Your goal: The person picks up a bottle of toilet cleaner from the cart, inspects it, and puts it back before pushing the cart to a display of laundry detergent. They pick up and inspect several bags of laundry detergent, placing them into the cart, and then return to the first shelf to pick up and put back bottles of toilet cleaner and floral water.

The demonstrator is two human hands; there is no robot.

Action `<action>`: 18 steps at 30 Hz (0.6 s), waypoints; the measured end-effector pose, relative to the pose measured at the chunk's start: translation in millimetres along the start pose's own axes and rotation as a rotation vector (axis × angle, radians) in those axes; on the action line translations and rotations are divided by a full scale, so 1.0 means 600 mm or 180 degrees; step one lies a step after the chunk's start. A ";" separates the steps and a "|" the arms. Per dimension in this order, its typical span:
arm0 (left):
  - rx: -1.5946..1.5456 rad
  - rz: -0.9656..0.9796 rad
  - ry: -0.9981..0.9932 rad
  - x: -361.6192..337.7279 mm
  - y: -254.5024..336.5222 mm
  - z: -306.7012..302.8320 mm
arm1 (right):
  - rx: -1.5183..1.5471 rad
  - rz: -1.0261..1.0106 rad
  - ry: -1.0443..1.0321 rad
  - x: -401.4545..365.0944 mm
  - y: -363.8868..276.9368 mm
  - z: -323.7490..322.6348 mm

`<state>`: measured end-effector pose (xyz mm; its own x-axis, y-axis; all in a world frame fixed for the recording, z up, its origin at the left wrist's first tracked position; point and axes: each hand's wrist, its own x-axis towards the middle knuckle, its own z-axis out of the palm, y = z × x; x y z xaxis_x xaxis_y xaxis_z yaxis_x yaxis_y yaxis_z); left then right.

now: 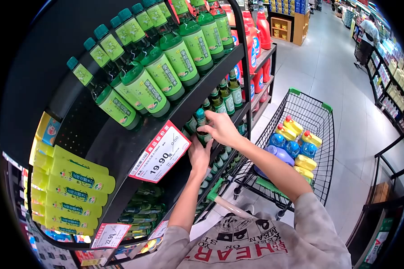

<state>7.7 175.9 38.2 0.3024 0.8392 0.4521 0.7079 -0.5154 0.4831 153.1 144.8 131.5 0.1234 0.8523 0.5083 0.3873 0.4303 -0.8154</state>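
A small green glass bottle with a teal cap [201, 117] stands nearly upright between my two hands at the second shelf level. My right hand [218, 127] closes its fingers round the bottle's upper part, just below the cap. Lower down, my left hand [199, 154] is wrapped against the bottle's body; its fingertips are partly hidden. Similar small green bottles [227, 97] are lined up on the shelf just behind. A red-and-white price sign [160, 152] reading 19.90 hangs left of my left hand.
Large green bottles [161, 71] fill the upper shelf. Yellow-green bottles [78, 193] stand at left. Beside me is a black wire cart [328, 148] holding yellow and blue bottles [293, 148]. Red jugs [262, 31] stand beyond. Another person [368, 33] is farther down the aisle.
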 end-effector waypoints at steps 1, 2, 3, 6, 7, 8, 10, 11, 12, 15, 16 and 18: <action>-0.0002 0.0037 -0.0008 0.003 -0.005 0.008 | -0.0012 -0.0151 0.0107 0.005 0.014 0.005; 0.0054 0.0007 -0.0041 0.004 -0.006 0.010 | -0.0213 -0.0127 0.0051 0.006 0.020 0.006; 0.0109 -0.0021 -0.0087 0.005 -0.006 0.014 | -0.0310 -0.0099 -0.0010 0.009 0.026 0.010; 0.0166 -0.0299 -0.0294 0.012 -0.002 0.021 | -0.0439 -0.0207 -0.0104 0.024 0.029 0.021; 0.0140 -0.0322 -0.0327 0.016 -0.006 0.023 | -0.0547 -0.0148 -0.0232 0.028 0.027 0.022; 0.0014 -0.0272 -0.0315 0.020 -0.012 0.027 | -0.0606 -0.0216 -0.0155 0.033 0.036 0.031; -0.0113 -0.0439 -0.0412 0.026 -0.008 0.026 | -0.0805 -0.0193 -0.0179 0.042 0.050 0.041; -0.0233 -0.0628 -0.0495 0.028 -0.007 0.025 | -0.0812 -0.0185 -0.0168 0.041 0.052 0.041; -0.0144 -0.0474 -0.0476 0.029 -0.014 0.031 | -0.0861 -0.0119 -0.0151 0.040 0.054 0.042; -0.0242 -0.0339 -0.0639 0.038 -0.028 0.038 | -0.0978 0.0069 -0.0054 0.012 0.042 0.031; -0.0241 -0.0314 -0.0612 0.039 -0.039 0.044 | -0.0748 -0.0074 0.0093 -0.008 0.041 0.021; -0.0255 -0.0287 -0.0611 0.036 -0.051 0.059 | -0.0534 -0.0192 0.0247 -0.037 0.047 0.006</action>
